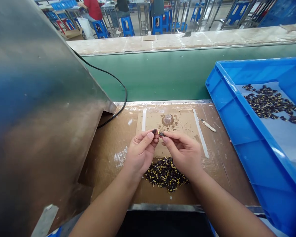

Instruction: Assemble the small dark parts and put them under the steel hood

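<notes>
Thumb and fingers of my left hand (pixel 143 148) are pinched on a small dark piece (pixel 154 131). Close beside it, my right hand (pixel 184 151) grips another small black part (pixel 161 134) with a bit of yellow on it. The fingertips of both hands nearly meet above a cardboard sheet (pixel 150 117). Below and between my wrists lies a pile of small black and yellow parts (pixel 166 174). A small clear cup (pixel 168 119) sits in a wet-looking patch beyond my fingers.
At the right stands a blue crate (pixel 246 144) with similar parts (pixel 268 102) on a white sheet. A white-handled tool (pixel 208 125) lies near it. A large metal panel (pixel 44 108) and a black cable (pixel 108 70) are at left. People sit in the background.
</notes>
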`<state>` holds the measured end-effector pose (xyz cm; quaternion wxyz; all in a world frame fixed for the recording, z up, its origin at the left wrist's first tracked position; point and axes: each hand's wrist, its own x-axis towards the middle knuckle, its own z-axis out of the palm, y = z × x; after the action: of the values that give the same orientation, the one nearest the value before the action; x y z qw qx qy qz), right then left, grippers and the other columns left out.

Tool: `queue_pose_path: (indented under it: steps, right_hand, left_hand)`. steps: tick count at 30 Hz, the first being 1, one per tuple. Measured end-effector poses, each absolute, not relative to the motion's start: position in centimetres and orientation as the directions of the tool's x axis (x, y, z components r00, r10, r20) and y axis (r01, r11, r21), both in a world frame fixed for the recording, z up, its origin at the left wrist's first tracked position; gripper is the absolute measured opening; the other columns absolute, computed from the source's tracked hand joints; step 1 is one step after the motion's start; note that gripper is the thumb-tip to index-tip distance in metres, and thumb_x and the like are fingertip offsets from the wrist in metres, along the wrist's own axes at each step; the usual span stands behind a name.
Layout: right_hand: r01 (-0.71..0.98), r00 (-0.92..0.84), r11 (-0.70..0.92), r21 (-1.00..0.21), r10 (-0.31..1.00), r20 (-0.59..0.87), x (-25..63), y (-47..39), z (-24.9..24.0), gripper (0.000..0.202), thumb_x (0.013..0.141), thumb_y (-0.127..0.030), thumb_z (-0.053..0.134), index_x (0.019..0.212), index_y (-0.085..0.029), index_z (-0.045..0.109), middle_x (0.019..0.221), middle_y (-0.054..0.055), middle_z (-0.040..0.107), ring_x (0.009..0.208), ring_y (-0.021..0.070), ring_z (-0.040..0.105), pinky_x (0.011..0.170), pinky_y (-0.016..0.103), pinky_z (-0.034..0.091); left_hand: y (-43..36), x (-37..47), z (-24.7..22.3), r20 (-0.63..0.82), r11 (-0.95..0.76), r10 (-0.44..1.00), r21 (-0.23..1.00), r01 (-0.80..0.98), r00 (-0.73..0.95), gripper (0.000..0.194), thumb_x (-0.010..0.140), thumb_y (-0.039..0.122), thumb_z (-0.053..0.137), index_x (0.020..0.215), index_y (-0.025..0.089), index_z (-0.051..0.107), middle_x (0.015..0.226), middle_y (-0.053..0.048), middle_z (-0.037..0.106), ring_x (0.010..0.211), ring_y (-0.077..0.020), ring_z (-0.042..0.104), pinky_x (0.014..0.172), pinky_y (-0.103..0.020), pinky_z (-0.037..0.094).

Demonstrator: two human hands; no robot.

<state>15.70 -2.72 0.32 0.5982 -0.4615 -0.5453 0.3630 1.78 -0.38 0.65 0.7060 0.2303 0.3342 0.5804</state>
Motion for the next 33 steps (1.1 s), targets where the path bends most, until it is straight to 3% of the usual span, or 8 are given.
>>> queue_pose_path:
  steps: [8,19,28,33]
  right_hand:
    - [0.176,0.099,0.358,-0.917,0.920,0.378,15.75,-2.81,0.61,0.022,0.092,-0.019,0.070,0.109,-0.031,0.076,0.107,-0.001,0.077,0.094,0.0188,0.074,0.083,0.038,0.066]
    - [0.174,0.103,0.348,-0.921,0.924,0.368,15.82,-2.82,0.51,0.022,0.092,-0.019,0.071,0.110,-0.030,0.075,0.108,-0.001,0.076,0.095,0.0192,0.074,0.084,0.038,0.065]
    - [0.284,0.063,0.442,-0.851,0.877,0.476,16.35,-2.76,0.69,0.026,0.093,-0.017,0.070,0.112,-0.033,0.074,0.109,-0.002,0.076,0.100,0.0207,0.073,0.089,0.042,0.063]
    - [0.383,0.029,0.483,-0.787,0.846,0.533,16.56,-2.55,1.13,0.025,0.094,-0.014,0.067,0.111,-0.032,0.074,0.107,-0.003,0.077,0.098,0.0182,0.073,0.088,0.039,0.062]
  left_hand:
    - [-0.45,1.80,0.62,-0.192,0.218,0.975,0.721,-0.658,0.113,0.015,0.072,0.026,0.087,0.083,0.022,0.079,0.094,-0.004,0.075,0.081,-0.0087,0.065,0.081,-0.017,0.055]
    - [-0.56,1.72,0.70,-0.160,0.188,0.982,0.779,-0.597,0.101,0.016,0.072,0.027,0.087,0.085,0.023,0.079,0.094,-0.005,0.075,0.082,-0.0104,0.065,0.083,-0.021,0.055]
    - [-0.67,2.00,0.48,-0.105,0.108,0.994,0.835,-0.540,0.036,0.015,0.072,0.027,0.088,0.082,0.023,0.079,0.096,-0.006,0.075,0.091,-0.0142,0.069,0.090,-0.025,0.056]
    - [-0.90,2.10,-0.07,0.050,-0.063,0.998,0.926,-0.373,-0.044,0.009,0.080,0.021,0.082,0.088,0.024,0.080,0.105,-0.007,0.075,0.102,-0.0167,0.070,0.101,-0.029,0.055]
